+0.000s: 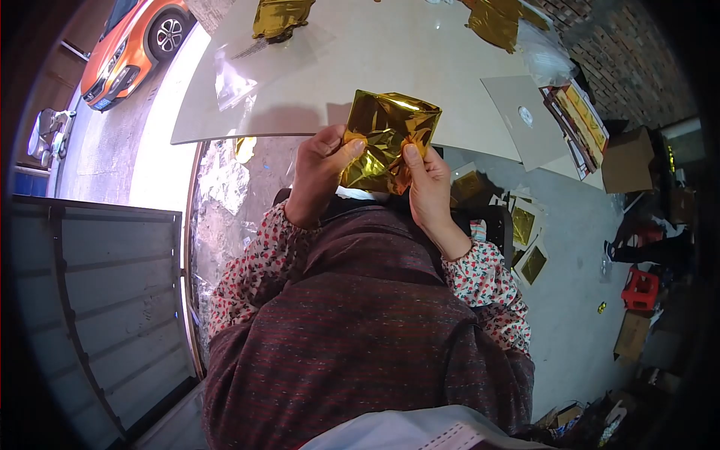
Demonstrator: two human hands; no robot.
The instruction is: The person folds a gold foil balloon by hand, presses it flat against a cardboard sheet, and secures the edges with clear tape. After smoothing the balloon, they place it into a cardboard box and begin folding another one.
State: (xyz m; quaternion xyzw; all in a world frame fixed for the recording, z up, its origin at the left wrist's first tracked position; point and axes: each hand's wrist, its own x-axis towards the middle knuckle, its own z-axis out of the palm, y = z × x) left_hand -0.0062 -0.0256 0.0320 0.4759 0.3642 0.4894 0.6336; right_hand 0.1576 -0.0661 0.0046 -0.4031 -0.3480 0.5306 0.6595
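Note:
A shiny gold foil sheet (391, 124), creased and roughly square, is held up in front of my chest near the table edge. My left hand (321, 166) pinches its left side between thumb and fingers. On the opposite side my right hand (430, 184) grips the foil, thumb on the near face and fingers behind. Both sleeves have a red floral print. The far side of the foil is hidden from me.
The pale table (300, 97) carries gold foil (281, 19), more gold foil (495, 22), clear plastic film (234, 79) and a grey board (517, 116). A cardboard box (630, 161) stands right. Gold sheets (534, 265) and a red stool (640, 289) are on the floor.

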